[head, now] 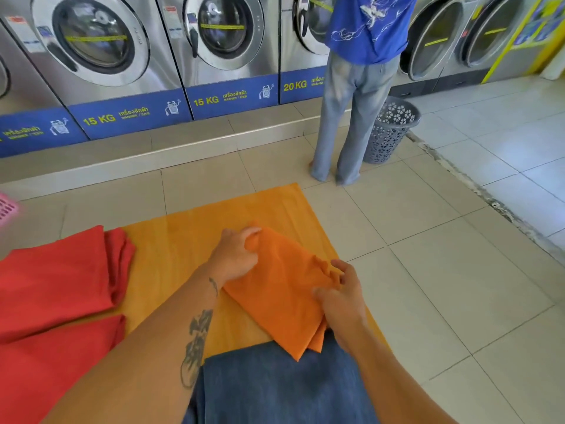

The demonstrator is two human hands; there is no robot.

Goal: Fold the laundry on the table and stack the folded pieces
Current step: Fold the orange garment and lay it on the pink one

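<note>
An orange cloth, folded into a long slanted shape, lies on the yellow wooden table. My left hand pinches its far corner. My right hand grips its right edge, thumb on top. The cloth's near tip overlaps a folded dark blue piece at the table's near edge. Folded red garments lie on the left side of the table.
A person in a blue shirt stands at the row of washing machines, with a grey laundry basket beside them. A pink basket edge shows at far left. Tiled floor lies to the table's right.
</note>
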